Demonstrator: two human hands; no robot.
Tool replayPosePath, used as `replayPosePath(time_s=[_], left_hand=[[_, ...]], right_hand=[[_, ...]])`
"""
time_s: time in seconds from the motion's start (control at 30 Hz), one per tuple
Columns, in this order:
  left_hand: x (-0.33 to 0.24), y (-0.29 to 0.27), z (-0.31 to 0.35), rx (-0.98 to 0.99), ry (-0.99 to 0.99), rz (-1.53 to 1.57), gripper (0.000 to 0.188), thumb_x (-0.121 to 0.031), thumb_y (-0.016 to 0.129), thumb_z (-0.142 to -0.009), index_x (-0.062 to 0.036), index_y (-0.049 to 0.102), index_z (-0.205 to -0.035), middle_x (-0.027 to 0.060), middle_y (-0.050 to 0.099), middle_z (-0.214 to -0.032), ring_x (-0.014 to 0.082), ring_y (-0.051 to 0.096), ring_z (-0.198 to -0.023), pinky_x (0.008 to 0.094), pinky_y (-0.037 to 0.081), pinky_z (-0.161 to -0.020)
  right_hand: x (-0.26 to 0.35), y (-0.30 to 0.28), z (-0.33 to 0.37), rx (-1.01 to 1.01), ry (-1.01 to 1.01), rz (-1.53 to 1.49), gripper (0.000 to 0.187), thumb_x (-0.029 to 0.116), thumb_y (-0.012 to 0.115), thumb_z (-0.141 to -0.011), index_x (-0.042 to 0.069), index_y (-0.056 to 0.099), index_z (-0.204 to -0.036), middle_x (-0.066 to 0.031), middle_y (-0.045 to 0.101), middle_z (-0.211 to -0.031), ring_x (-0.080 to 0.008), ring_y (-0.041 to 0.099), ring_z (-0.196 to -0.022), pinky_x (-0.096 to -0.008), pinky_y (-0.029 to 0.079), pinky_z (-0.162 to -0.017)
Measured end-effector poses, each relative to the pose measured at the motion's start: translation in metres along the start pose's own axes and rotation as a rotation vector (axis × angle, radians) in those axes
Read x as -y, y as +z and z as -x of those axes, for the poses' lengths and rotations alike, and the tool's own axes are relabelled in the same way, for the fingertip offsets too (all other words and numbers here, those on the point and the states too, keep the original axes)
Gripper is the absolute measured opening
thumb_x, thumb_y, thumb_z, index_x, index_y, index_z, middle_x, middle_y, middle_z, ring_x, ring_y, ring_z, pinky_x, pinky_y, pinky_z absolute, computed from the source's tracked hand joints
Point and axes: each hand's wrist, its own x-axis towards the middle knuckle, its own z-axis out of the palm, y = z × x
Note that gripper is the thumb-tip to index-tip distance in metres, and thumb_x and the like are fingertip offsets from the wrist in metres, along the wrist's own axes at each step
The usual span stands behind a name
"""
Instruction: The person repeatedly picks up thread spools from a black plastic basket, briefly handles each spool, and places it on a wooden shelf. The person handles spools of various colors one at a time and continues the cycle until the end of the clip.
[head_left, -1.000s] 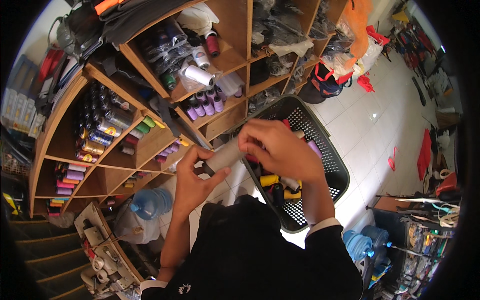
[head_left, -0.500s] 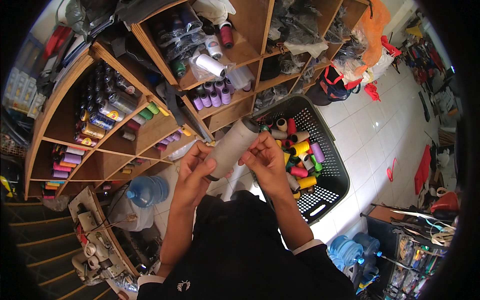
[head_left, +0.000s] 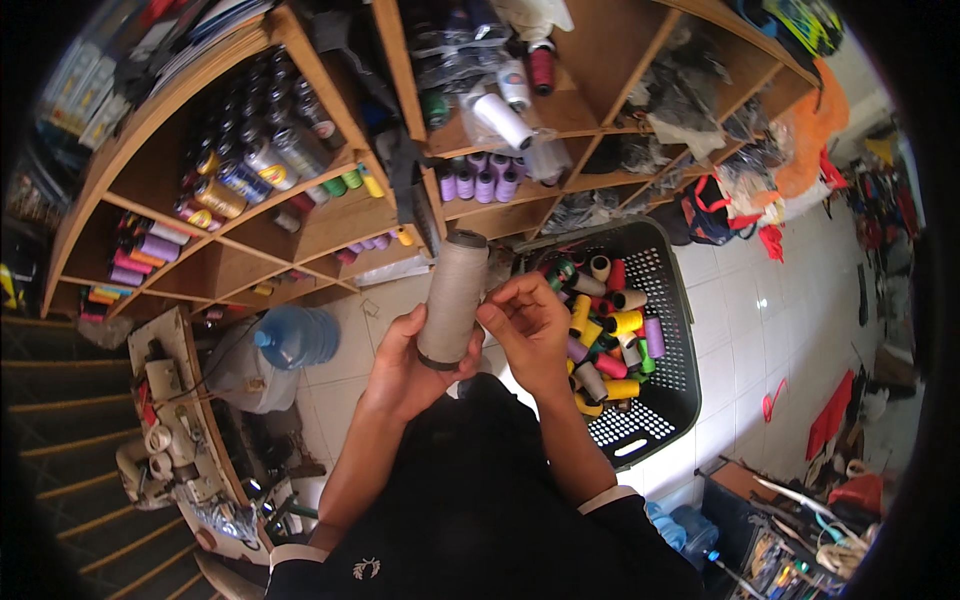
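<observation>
A large spool of grey thread [head_left: 456, 302] with dark end caps stands almost upright in front of my chest. My left hand [head_left: 402, 372] is wrapped round its lower part, the thumb along its side. Beside the spool's right flank, my right hand [head_left: 532, 335] is closed, thumb and fingertips pinched together. Whatever lies between those fingertips, perhaps a thread end, is too fine to make out. Behind my right hand sits a dark perforated basket [head_left: 684, 375], holding several thread spools, among them a yellow spool [head_left: 625, 322] and a purple spool [head_left: 654, 337].
Wooden shelves [head_left: 400, 135] with thread cones and plastic bags curve across the far side. A blue water bottle [head_left: 298, 337] stands on the tiles at the left, near a sewing machine [head_left: 170, 400]. A black crate [head_left: 745, 520] of odds and ends is at the lower right.
The grey spool has swung from a slant to nearly upright. My right hand has come off its top end and now pinches beside it. The view has shifted leftward.
</observation>
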Motion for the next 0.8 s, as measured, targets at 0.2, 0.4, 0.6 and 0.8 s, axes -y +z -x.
replayPosePath(time_s=[0.2,0.4,0.6,0.8], left_hand=[[-0.022,0.005,0.016,-0.227,0.133,0.013,0.061,-0.046,0.051,-0.087,0.0024,0.05,-0.123,0.0123,0.057,-0.095,0.0226,0.053,-0.074,0.0334,0.045,-0.067],[-0.034,-0.01,0.03,-0.152,0.219,0.102,0.064,-0.047,0.046,-0.089,0.0007,0.044,-0.132,0.0089,0.055,-0.105,0.0205,0.054,-0.086,0.0338,0.043,-0.072],[-0.038,0.004,0.032,-0.284,0.264,0.078,0.066,-0.048,0.04,-0.089,-0.0009,0.04,-0.136,0.0083,0.055,-0.11,0.0205,0.054,-0.088,0.0354,0.043,-0.074],[-0.036,0.002,0.035,-0.049,0.304,-0.011,0.064,-0.044,0.045,-0.089,-0.0023,0.039,-0.137,0.0096,0.055,-0.116,0.0218,0.055,-0.1,0.0388,0.045,-0.082]], right_hand=[[-0.011,0.029,-0.011,-0.021,-0.069,0.188,0.012,-0.001,0.068,-0.082,0.0,0.06,-0.091,-0.0038,0.06,-0.087,-0.0102,0.059,-0.08,-0.0246,0.046,-0.074],[0.007,0.056,-0.002,0.08,-0.271,0.502,0.022,0.001,0.066,-0.081,0.001,0.064,-0.103,-0.009,0.057,-0.093,-0.0186,0.057,-0.086,-0.0294,0.046,-0.078],[0.009,0.07,0.01,0.221,-0.257,0.598,0.031,0.012,0.061,-0.087,0.005,0.062,-0.117,-0.0131,0.049,-0.112,-0.026,0.048,-0.106,-0.0343,0.04,-0.09],[0.005,0.062,0.018,0.068,-0.146,0.461,0.031,0.014,0.065,-0.085,0.004,0.062,-0.114,-0.0127,0.05,-0.108,-0.0255,0.05,-0.101,-0.034,0.041,-0.086]])
